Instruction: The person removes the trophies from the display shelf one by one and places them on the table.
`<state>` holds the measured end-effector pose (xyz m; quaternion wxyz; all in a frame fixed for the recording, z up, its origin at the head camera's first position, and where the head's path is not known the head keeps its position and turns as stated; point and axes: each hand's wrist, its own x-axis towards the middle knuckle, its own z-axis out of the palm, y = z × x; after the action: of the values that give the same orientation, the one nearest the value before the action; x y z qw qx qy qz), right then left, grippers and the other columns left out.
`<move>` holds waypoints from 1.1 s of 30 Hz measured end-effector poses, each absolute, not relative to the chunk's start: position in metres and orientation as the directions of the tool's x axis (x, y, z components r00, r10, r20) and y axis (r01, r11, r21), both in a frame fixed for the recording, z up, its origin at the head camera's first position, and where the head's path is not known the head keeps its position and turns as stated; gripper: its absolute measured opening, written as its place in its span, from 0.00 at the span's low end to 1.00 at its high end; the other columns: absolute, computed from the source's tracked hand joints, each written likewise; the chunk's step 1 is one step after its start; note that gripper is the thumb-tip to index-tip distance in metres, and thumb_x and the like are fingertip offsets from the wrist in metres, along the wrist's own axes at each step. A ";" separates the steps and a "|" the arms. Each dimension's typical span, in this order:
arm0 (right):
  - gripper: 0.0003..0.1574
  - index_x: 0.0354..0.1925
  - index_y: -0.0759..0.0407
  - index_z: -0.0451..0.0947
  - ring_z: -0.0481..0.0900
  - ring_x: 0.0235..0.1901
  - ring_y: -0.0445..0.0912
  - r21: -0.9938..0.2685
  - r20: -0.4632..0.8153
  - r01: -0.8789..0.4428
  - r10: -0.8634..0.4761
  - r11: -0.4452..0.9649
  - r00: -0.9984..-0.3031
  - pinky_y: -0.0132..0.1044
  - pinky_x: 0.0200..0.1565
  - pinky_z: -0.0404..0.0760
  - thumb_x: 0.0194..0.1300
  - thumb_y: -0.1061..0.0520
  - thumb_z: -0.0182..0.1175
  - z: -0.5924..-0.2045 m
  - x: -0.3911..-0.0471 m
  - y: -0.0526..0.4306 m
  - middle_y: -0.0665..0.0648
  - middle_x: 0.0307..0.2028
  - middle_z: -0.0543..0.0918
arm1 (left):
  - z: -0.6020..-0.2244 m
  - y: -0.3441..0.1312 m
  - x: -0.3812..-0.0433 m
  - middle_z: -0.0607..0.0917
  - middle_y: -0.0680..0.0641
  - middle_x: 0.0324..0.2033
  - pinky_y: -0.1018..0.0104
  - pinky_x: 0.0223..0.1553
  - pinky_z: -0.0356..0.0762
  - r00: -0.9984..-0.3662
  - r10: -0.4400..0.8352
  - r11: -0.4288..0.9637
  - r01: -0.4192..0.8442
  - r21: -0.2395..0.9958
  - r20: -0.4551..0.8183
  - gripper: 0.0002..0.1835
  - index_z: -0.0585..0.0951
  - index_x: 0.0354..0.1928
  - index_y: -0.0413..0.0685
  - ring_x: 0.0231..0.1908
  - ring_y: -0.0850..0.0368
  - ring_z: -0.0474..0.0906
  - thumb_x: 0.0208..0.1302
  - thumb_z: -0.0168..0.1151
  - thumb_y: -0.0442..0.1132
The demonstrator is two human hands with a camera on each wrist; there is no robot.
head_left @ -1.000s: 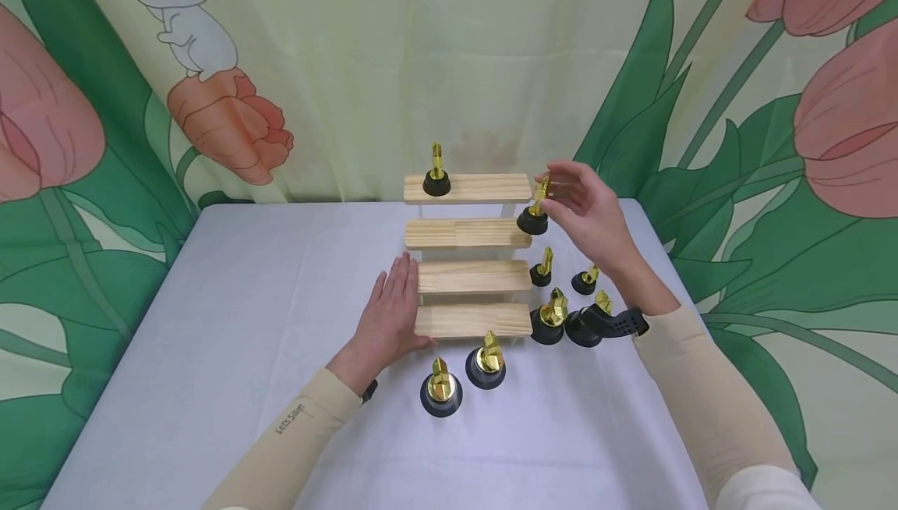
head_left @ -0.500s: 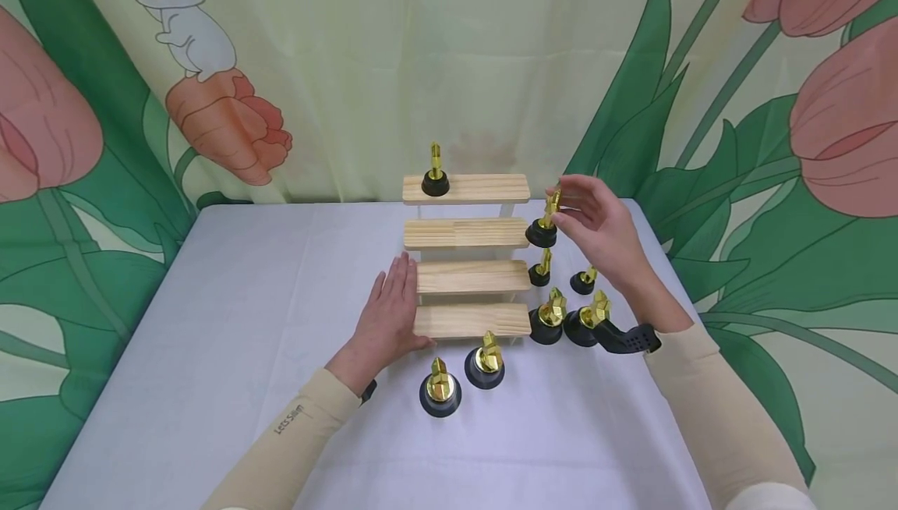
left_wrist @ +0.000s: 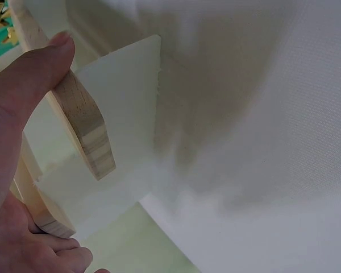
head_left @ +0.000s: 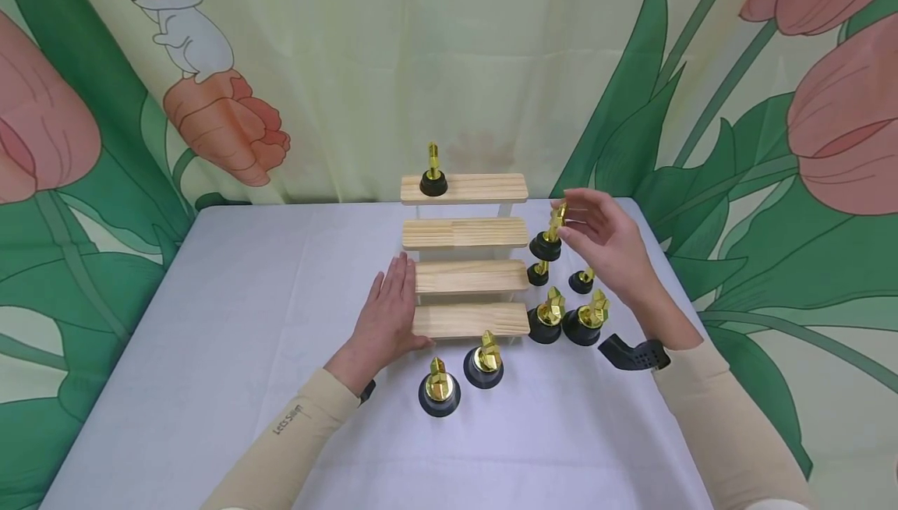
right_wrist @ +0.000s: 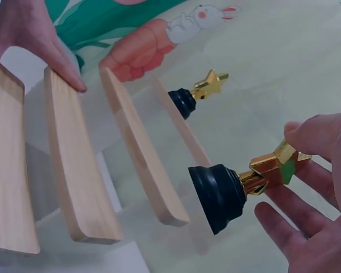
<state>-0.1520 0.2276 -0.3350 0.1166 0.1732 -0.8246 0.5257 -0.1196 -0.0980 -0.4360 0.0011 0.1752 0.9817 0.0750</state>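
My right hand [head_left: 603, 241] pinches a small gold star trophy [head_left: 550, 235] by its star, between thumb and fingers. In the right wrist view its black base [right_wrist: 219, 196] hangs in the air beside the ends of the upper planks. My left hand [head_left: 384, 315] rests on the left side of a stepped wooden display rack [head_left: 471, 321], fingers straight along its edge. The left wrist view shows the thumb [left_wrist: 57, 54] against one plank's end. Another star trophy [head_left: 433, 175] stands upright on the top plank, towards its left end.
Two larger trophies [head_left: 440, 389] stand on the white-covered table [head_left: 245, 323] in front of the rack. Several more trophies [head_left: 585, 319] stand to its right, below my right hand. A curtain [head_left: 351, 65] printed with tulips and a rabbit hangs behind.
My right hand has moved right and towards me with the trophy, away from the second plank from the top. My left hand has stayed on the rack.
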 end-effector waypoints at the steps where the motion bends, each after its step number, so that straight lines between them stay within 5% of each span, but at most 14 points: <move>1: 0.30 0.66 0.55 0.68 0.77 0.58 0.38 -0.827 0.371 -0.406 -0.164 0.390 -0.914 0.23 0.59 0.75 0.67 0.62 0.62 -0.335 -0.151 0.228 0.60 0.60 0.79 | -0.436 -0.098 -0.120 0.45 0.31 0.77 0.46 0.77 0.49 -0.938 0.345 0.927 0.345 0.147 0.025 0.77 0.42 0.76 0.29 0.78 0.41 0.43 0.38 0.81 0.63; 33: 0.32 0.66 0.58 0.68 0.77 0.57 0.36 -0.821 0.380 -0.424 -0.188 0.382 -0.906 0.23 0.59 0.75 0.65 0.67 0.62 -0.347 -0.108 0.230 0.60 0.59 0.78 | -0.437 -0.099 -0.119 0.46 0.30 0.77 0.45 0.76 0.50 -0.933 0.355 0.922 0.359 0.145 0.055 0.76 0.43 0.76 0.29 0.78 0.40 0.45 0.37 0.81 0.63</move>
<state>-0.1082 0.2303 -0.3474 0.1126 0.1857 -0.8235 0.5241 -0.1192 -0.0993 -0.4369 -0.0139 0.1820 0.9802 0.0767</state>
